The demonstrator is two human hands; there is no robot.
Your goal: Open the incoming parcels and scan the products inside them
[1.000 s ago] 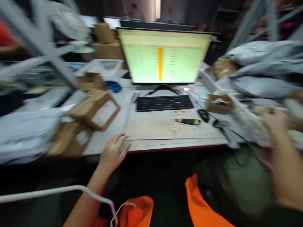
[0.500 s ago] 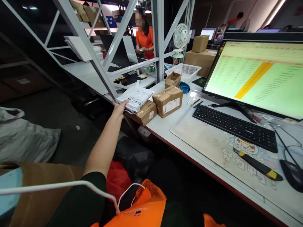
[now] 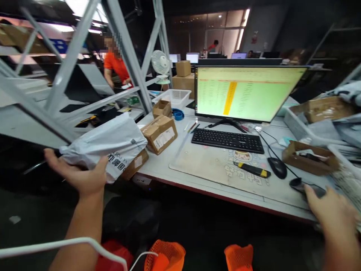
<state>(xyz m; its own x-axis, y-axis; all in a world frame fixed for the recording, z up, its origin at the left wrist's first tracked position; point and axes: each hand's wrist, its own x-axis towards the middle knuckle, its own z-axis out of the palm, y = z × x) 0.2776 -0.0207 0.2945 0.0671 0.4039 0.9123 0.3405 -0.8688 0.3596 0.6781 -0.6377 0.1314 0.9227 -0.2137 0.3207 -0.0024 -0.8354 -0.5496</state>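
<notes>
A white plastic mailing bag with black printing lies tilted in my left hand. The thumb rests on its near side and the fingers reach under its left end. Its right part is over a brown cardboard box at the table edge. My right hand, blurred, is at the right front of the table. Its thumb meets a dark, mouse-like or scanner-like device whose kind I cannot make out. The other fingers are smeared, so a grip does not show.
A taped carton stands beside the bag. Behind the desk mat are a keyboard and monitor. A yellow-black utility knife and a mouse lie nearby. An open cardboard tray sits right. Metal struts rise at left.
The view has turned right. My left hand has raised and tilted the mailing bag off the box, drawing it closer. My right hand has come into view at the right.
</notes>
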